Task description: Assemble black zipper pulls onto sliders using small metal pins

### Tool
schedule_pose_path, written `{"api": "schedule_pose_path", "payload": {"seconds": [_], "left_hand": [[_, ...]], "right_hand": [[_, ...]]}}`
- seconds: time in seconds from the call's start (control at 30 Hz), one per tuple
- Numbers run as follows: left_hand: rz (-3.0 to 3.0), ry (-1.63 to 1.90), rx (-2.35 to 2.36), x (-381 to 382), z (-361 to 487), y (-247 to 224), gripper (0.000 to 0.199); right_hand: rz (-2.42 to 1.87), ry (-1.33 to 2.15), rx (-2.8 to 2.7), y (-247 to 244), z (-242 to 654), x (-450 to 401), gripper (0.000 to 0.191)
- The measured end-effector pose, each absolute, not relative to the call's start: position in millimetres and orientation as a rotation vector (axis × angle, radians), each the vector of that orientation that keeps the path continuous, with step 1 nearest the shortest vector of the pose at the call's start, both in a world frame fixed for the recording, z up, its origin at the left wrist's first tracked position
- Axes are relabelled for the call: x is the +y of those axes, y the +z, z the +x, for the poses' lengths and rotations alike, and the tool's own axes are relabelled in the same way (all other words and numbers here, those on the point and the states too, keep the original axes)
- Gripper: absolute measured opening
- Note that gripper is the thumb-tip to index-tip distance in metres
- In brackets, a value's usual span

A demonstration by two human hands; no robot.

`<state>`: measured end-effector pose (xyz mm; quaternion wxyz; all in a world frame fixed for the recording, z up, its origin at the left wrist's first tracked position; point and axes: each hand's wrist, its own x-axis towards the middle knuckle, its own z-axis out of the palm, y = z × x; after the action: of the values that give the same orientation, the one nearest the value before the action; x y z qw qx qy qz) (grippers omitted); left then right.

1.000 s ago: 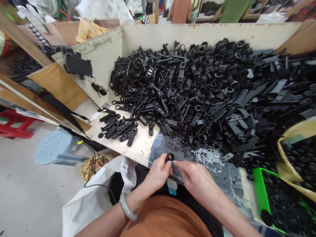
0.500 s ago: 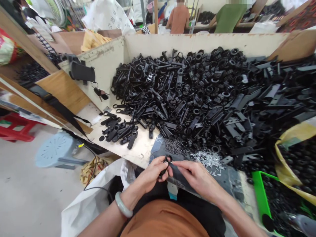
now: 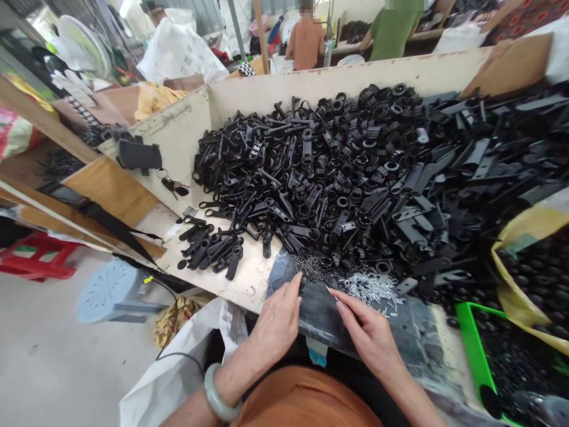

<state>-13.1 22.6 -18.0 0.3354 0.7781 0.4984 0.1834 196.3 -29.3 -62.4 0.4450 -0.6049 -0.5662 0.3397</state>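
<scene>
My left hand [image 3: 281, 311] is at the near edge of the dark mat [image 3: 329, 317], its back turned up and its fingertips by a heap of tiny dark parts [image 3: 309, 267]. Whether it holds anything is hidden. To its right, my right hand [image 3: 362, 320] pinches a thin metal piece [image 3: 329, 291] between thumb and forefinger. Beyond that hand lies a pile of small silvery pins [image 3: 371, 289]. A big mound of black plastic parts [image 3: 306, 160] rises behind both hands. Several black levers [image 3: 213, 246] lie in a loose group on the left of the pale tabletop.
A green bin [image 3: 473, 344] and a yellow sack [image 3: 511, 284] of black parts stand at the right. Keys [image 3: 175, 187] hang on the left panel [image 3: 178, 118]. Below it are a blue stool [image 3: 109, 287] and a white sack [image 3: 151, 379]. Two people work in the background.
My left hand has turned over, back up, and reached toward the tiny dark parts; the black part it held no longer shows. My right hand has drawn apart to the right. The view has tilted.
</scene>
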Motion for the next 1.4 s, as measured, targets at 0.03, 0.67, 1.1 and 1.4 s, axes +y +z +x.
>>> {"api": "schedule_pose_path", "payload": {"seconds": [0.03,0.67,1.1,1.4], "left_hand": [[2.111,0.461,1.301,22.1,-11.9,-20.2,0.051],[1.996,0.278,1.518,42.9,-12.4,-12.0,0.022],[2.158,0.042,1.350,56.5,-3.9,-0.8,0.011],[2.015,0.183,1.574,54.1,-16.0,-3.9,0.021]], "right_hand": [[-1.491,0.828,-1.395,-64.0,195.8,-29.2,0.032],[-1.364,1.032,-1.223,-49.2,189.7,-44.8,0.026],[-1.586,0.855,-1.490,-39.6,179.7,-31.3,0.025],[-1.528,0.653,-1.715,-38.2,167.7,-16.5,0.025]]}}
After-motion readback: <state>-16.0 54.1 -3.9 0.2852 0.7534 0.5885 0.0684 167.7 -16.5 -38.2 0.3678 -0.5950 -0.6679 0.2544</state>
